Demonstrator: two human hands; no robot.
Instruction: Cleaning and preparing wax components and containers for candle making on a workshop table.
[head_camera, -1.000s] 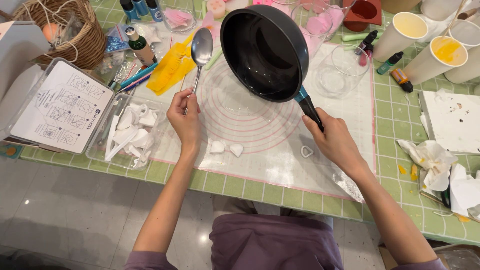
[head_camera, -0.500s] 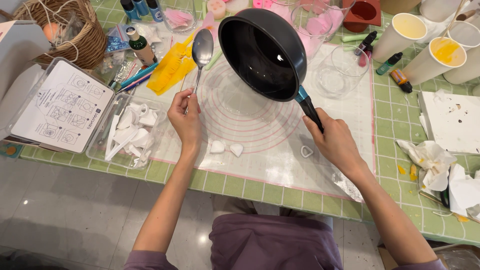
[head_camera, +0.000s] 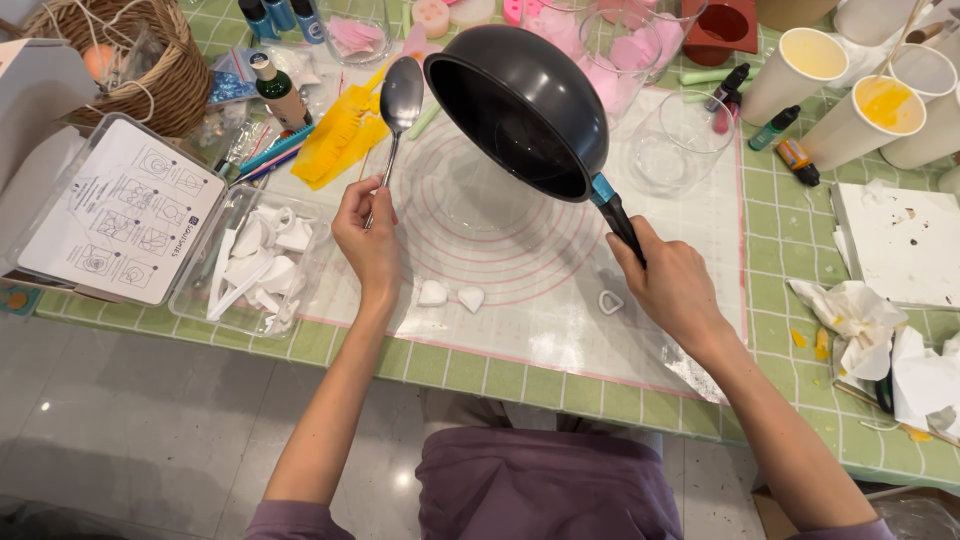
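My right hand (head_camera: 668, 283) grips the black handle of a small black saucepan (head_camera: 520, 110), held tilted in the air over a round-marked silicone mat (head_camera: 560, 300), its empty inside facing me. My left hand (head_camera: 368, 240) holds a metal spoon (head_camera: 400, 100) upright by its stem, bowl up, just left of the pan. Two small white heart pieces (head_camera: 451, 295) lie on the mat below my left hand. A little heart-shaped cutter (head_camera: 610, 301) sits near my right hand.
A clear plastic box of white tools (head_camera: 250, 265) and a printed instruction sheet (head_camera: 120, 225) lie left. A wicker basket (head_camera: 150, 60) stands far left. Empty glass jars (head_camera: 680, 145), paper cups (head_camera: 865, 120) with yellow contents, crumpled tissues (head_camera: 860, 315) and a white block (head_camera: 900, 245) sit right.
The pan has drifted slightly left and tilted a bit more toward me. My hands and the spoon have barely moved.
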